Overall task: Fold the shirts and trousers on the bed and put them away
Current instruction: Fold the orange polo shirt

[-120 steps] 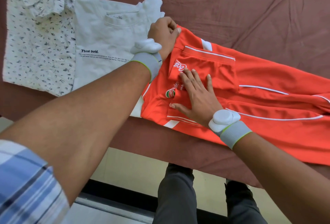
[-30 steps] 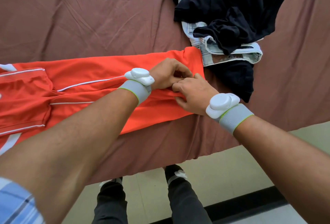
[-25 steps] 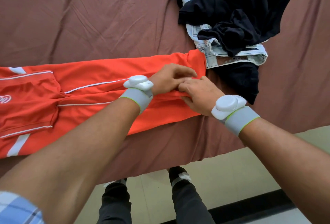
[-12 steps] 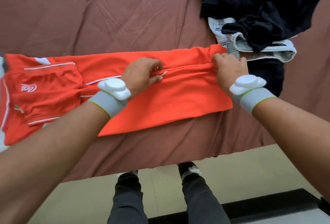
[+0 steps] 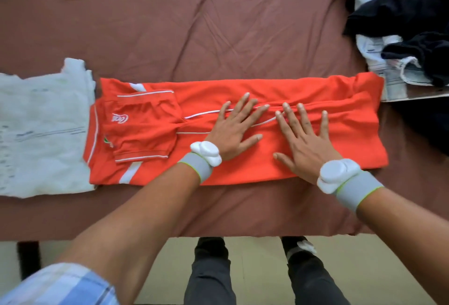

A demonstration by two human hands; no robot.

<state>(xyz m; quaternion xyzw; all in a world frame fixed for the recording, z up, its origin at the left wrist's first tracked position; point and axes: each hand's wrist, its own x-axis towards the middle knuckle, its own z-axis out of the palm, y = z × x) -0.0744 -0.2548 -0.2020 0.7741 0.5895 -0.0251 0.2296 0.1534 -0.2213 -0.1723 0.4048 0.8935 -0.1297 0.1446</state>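
An orange shirt [image 5: 315,100] with white piping lies folded into a long strip across the near part of the bed, sleeves tucked on top at its left end. My left hand [image 5: 234,127] lies flat on the strip's middle with fingers spread. My right hand [image 5: 305,139] presses flat beside it, just to the right. A folded white shirt [image 5: 41,134] with printed text lies at the left, touching the orange shirt's end.
The bed [image 5: 194,25] has a creased brown sheet, its front edge near my legs. A heap of dark and pale unfolded clothes [image 5: 408,25] sits at the far right, by the orange shirt's right end. Beige floor shows below.
Both hands let go of the pinched fold and now lie flat and spread on the orange shirt. The right hand came in from the right end to the middle.
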